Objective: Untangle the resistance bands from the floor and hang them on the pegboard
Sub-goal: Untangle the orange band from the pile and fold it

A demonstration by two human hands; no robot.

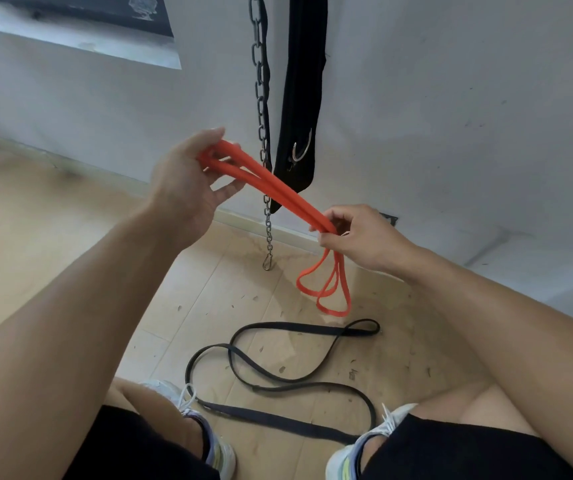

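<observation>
The left hand [188, 181] was raised in front of the wall, and its thumb and fingers [226, 192] were curled around one end of the orange band [278, 195], which was folded in several strands. From these fingers the strands ran down and to the right, pulled quite straight, to the right hand [361, 233]. There the fingertips pinched the bundle together, and below that pinch the free loops of the band hung in the air, not touching the floor.

I judged the task to be only in its first part. The orange band was off the floor and looked nearly free of knots, but it was not yet hung anywhere. The black band [278, 372] lay on the floor below both hands, between the person's shoes [216, 441], in loose crossing curves, and nobody touched it.

Behind the left fingers a metal chain [261, 109] hung down the wall, and just right of it a black belt [299, 109] with a ring. I could not see any pegboard, so where to hang the bands I could not tell.
</observation>
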